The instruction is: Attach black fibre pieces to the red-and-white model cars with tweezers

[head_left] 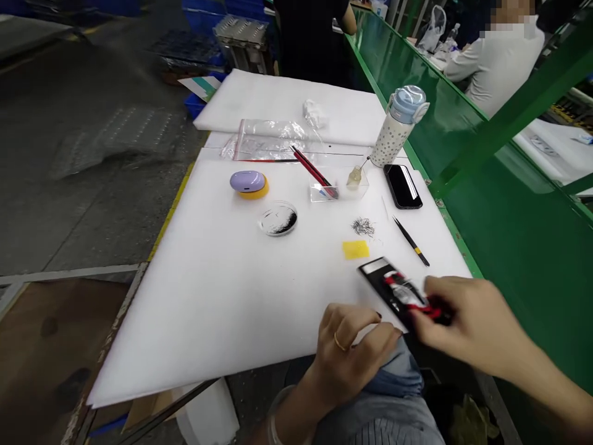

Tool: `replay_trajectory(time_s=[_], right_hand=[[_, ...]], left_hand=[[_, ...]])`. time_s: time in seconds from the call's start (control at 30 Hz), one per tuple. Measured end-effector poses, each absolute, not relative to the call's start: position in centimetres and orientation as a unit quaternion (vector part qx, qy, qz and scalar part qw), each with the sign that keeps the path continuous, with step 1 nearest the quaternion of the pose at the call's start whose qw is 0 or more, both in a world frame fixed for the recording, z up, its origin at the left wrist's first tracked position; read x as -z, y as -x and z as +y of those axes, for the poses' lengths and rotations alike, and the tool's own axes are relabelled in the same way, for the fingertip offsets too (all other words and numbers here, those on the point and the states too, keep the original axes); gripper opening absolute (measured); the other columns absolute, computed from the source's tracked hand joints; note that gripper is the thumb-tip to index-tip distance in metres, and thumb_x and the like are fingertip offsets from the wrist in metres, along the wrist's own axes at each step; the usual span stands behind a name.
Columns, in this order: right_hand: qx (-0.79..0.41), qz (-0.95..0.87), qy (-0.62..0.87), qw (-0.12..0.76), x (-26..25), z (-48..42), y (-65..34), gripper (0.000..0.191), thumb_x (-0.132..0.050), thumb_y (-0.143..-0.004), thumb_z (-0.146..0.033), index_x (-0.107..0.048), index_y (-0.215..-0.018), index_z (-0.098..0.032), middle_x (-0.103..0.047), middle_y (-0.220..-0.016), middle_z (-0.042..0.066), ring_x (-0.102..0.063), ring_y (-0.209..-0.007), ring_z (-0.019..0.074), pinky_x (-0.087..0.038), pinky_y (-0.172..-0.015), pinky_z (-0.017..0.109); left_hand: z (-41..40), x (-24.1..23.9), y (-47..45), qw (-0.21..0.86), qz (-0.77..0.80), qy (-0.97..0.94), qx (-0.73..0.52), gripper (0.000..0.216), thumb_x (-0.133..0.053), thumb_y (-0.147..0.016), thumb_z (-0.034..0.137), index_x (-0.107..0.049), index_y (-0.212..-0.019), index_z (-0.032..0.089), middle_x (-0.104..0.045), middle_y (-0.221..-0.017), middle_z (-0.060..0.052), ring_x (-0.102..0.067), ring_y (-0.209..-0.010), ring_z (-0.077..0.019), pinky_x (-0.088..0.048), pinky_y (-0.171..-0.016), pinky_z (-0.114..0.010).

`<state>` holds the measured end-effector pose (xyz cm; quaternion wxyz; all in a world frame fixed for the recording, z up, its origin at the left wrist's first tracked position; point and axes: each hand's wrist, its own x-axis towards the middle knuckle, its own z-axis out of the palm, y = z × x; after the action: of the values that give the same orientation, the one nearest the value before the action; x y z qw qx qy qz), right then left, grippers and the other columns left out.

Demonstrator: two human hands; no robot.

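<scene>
While the left hand (pixel 348 355) hides its grip, the right hand (pixel 472 324) sensibly edge-pinches a light, stiff-looking black panel (pixel 399 295) near yellow paper (pixel 356 250).

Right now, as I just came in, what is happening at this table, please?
The person's right hand holds a flat black piece with red and white parts at the white table's near edge. The left hand is curled close by; whether it touches the piece is unclear. Beyond lie a yellow patch, dark strands and tweezers.
</scene>
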<state>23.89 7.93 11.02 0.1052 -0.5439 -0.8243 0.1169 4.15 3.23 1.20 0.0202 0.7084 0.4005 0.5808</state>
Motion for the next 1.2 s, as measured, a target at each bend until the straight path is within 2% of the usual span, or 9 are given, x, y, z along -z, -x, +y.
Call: replay_trajectory(time_s=[0.2, 0.3, 0.37, 0.5, 0.6, 0.8, 0.93, 1.07, 1.2], right_hand=[[-0.131, -0.862, 0.488, 0.038, -10.8, 7.8, -18.3, 0.044, -0.068, -0.080, -0.055, -0.043, -0.060, -0.024, -0.051, -0.048, -0.001, -0.037, -0.042, 0.0128, -0.018, -0.048, 0.028], [-0.257, -0.871, 0.417, 0.042, -12.0, 10.1, -19.1, 0.044, -0.065, -0.087, -0.058, -0.052, -0.064, -0.023, -0.055, -0.054, -0.002, -0.044, -0.046, 0.0122, -0.024, -0.047, 0.027], [-0.323, -0.857, 0.388, 0.101, -12.4, 13.6, -19.4, 0.046, -0.057, -0.096, -0.058, -0.058, -0.066, -0.022, -0.057, -0.056, -0.002, -0.048, -0.050, 0.0120, -0.030, -0.049, 0.026], [-0.152, -0.770, 0.520, 0.337, -10.1, 23.5, -18.0, 0.031, -0.067, -0.094, -0.044, -0.066, -0.074, -0.020, -0.059, -0.061, -0.001, -0.050, -0.058, 0.0137, -0.034, -0.060, 0.029], [-0.128, -0.757, 0.550, 0.330, -7.7, 29.2, -16.3, 0.019, -0.069, -0.092, -0.037, -0.072, -0.088, -0.019, -0.067, -0.074, 0.001, -0.054, -0.063, 0.0157, -0.038, -0.066, 0.032], [-0.039, -0.792, 0.455, 0.405, -9.2, 27.8, -16.3, 0.036, -0.067, -0.096, -0.047, -0.063, -0.069, -0.023, -0.060, -0.070, 0.004, -0.060, -0.072, 0.0212, -0.040, -0.068, 0.035], [-0.206, -0.709, 0.374, 0.562, -10.2, 21.0, -17.0, 0.042, -0.069, -0.096, -0.047, -0.059, -0.063, -0.024, -0.055, -0.061, -0.001, -0.055, -0.060, 0.0151, -0.038, -0.058, 0.031], [-0.462, -0.663, 0.352, 0.473, -8.0, 15.7, -17.2, 0.042, -0.074, -0.094, -0.046, -0.062, -0.061, -0.023, -0.059, -0.058, -0.002, -0.050, -0.052, 0.0118, -0.036, -0.050, 0.030], [-0.501, -0.622, 0.381, 0.465, -6.2, 14.4, -17.3, 0.041, -0.074, -0.093, -0.047, -0.062, -0.062, -0.023, -0.057, -0.057, -0.003, -0.051, -0.053, 0.0118, -0.037, -0.049, 0.028]], left_hand=[[3.2, -0.7, -2.1, 0.040, 0.420, -0.701, -0.574, 0.011, -0.061, -0.094, 0.006, -0.060, -0.090, 0.016, -0.065, -0.084, -0.003, -0.055, -0.078, -0.0146, -0.048, -0.072, -0.028], [3.2, -0.7, -1.2, 0.056, 0.429, -0.686, -0.585, 0.016, -0.059, -0.092, 0.001, -0.062, -0.091, 0.016, -0.066, -0.085, -0.003, -0.056, -0.080, -0.0143, -0.049, -0.073, -0.027], [3.2, -0.6, -0.8, 0.082, 0.432, -0.669, -0.600, 0.020, -0.058, -0.089, -0.003, -0.062, -0.091, 0.016, -0.064, -0.084, -0.002, -0.056, -0.080, -0.0133, -0.050, -0.072, -0.026], [3.1, -0.3, -0.6, 0.133, 0.425, -0.634, -0.632, 0.022, -0.058, -0.087, -0.006, -0.060, -0.088, 0.016, -0.062, -0.083, -0.001, -0.057, -0.080, -0.0122, -0.050, -0.069, -0.025], [3.1, -0.1, -0.6, 0.130, 0.424, -0.635, -0.633, 0.022, -0.058, -0.086, -0.005, -0.060, -0.088, 0.016, -0.062, -0.084, -0.001, -0.056, -0.080, -0.0123, -0.050, -0.069, -0.025], [3.1, -0.2, -0.6, 0.122, 0.424, -0.638, -0.631, 0.022, -0.054, -0.085, -0.004, -0.060, -0.086, 0.017, -0.063, -0.082, -0.002, -0.054, -0.078, -0.0127, -0.050, -0.067, -0.025], [3.1, -0.2, -0.5, 0.135, 0.426, -0.638, -0.628, 0.021, -0.055, -0.082, -0.004, -0.059, -0.086, 0.017, -0.063, -0.082, -0.002, -0.054, -0.076, -0.0129, -0.050, -0.066, -0.026], [3.1, -0.2, -0.5, 0.144, 0.427, -0.638, -0.625, 0.020, -0.057, -0.083, -0.003, -0.059, -0.086, 0.016, -0.063, -0.082, -0.002, -0.053, -0.076, -0.0132, -0.050, -0.066, -0.027], [3.0, -0.1, -0.6, 0.146, 0.423, -0.640, -0.624, 0.016, -0.060, -0.086, -0.001, -0.060, -0.086, 0.015, -0.063, -0.084, -0.002, -0.052, -0.078, -0.0132, -0.049, -0.068, -0.027]])
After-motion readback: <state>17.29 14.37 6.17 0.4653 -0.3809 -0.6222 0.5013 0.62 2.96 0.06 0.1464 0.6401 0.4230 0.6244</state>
